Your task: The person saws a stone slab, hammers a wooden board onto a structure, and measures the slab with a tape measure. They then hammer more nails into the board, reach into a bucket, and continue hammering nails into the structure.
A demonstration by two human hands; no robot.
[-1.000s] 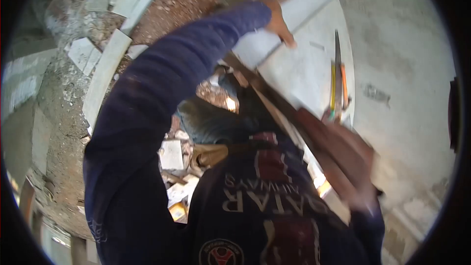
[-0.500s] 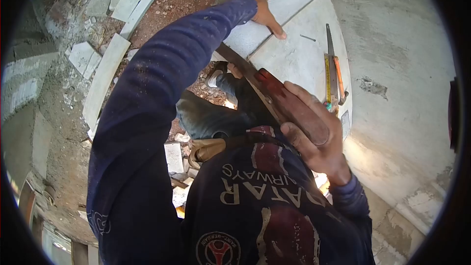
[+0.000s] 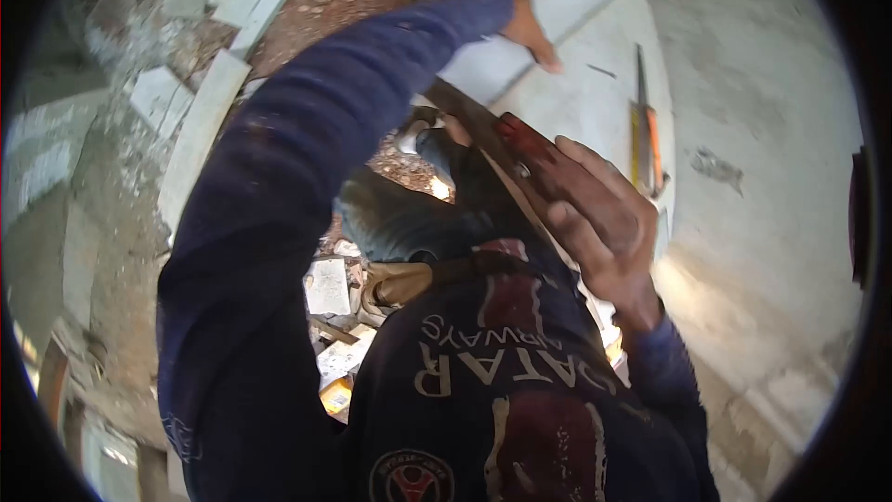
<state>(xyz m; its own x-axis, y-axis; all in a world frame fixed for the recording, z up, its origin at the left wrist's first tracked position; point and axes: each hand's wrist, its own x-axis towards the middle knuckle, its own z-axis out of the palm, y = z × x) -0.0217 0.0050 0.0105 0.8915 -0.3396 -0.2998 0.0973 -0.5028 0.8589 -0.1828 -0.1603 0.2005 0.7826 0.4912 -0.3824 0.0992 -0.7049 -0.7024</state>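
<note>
My right hand (image 3: 609, 223) is closed round the red-brown wooden handle (image 3: 567, 177) of what looks like a hand saw. Its long dark blade (image 3: 460, 104) slants away to the upper left, along the near edge of a large white panel (image 3: 576, 56). On the panel's far left part lies my left hand (image 3: 531, 30), thumb stretched out over the surface and the other fingers partly hidden. A dark line runs across the panel beneath that thumb.
An orange-handled tool (image 3: 654, 149), a yellow measuring strip (image 3: 636, 149) and a narrow dark blade (image 3: 641, 74) lie at the panel's right side. Pale board pieces (image 3: 204, 135) and rubble are on the ground at left. A concrete surface (image 3: 753, 84) borders the right.
My right hand and the saw have shifted slightly forward along the panel's edge. The whole view has moved a little, and my left hand keeps its place on the panel.
</note>
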